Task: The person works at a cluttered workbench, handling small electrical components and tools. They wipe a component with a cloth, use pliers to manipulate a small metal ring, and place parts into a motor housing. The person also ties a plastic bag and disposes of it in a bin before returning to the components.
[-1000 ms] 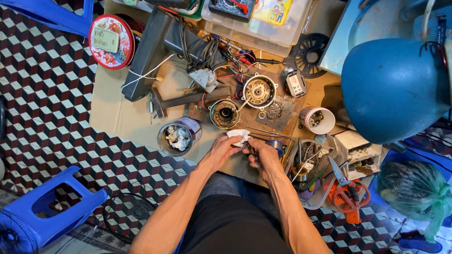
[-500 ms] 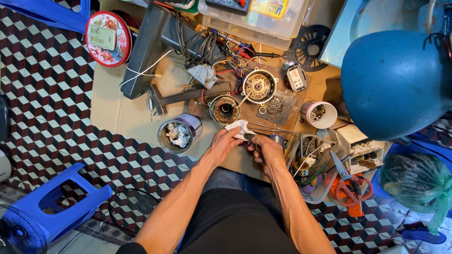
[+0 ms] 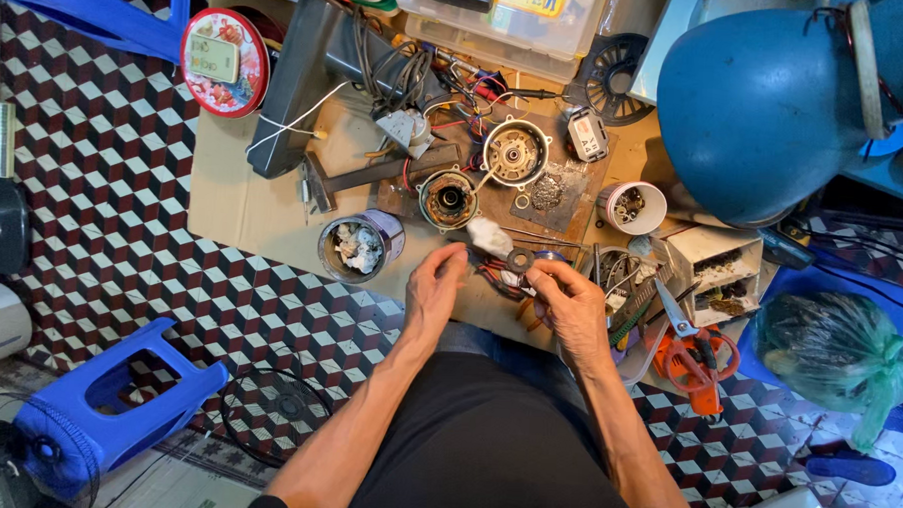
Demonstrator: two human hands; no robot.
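**Dark ring pinched over the near edge of a crowded tabletop**

Black and round, a small ring-shaped part (image 3: 518, 259) sits at the fingertips of the right hand (image 3: 568, 306), just above the near edge of the cardboard-covered tabletop (image 3: 258, 212). The right grip is closed on that ring, thumb against forefinger. The left hand (image 3: 433, 288) hovers beside it with fingers loosely curled and apart, holding nothing that can be made out. A scrap of white cloth (image 3: 489, 235) lies just beyond the ring, near the smaller motor housing (image 3: 447, 199); the larger round motor part (image 3: 515, 153) sits further toward the far edge. A tin of bits (image 3: 357, 248) stands left of the hands, a white cup of small parts (image 3: 630, 207) to the right, and orange-handled scissors (image 3: 696, 358) at the near right corner.

To handle the ring well, it seems wise to keep the pinch light but steady, turn the part toward the light, and bring the free hand under it in case it slips among the loose wires.

Compared with half a second ago, the white cloth has left the fingers and lies on the tabletop, the hands have drawn apart, and the ring now shows clearly between them
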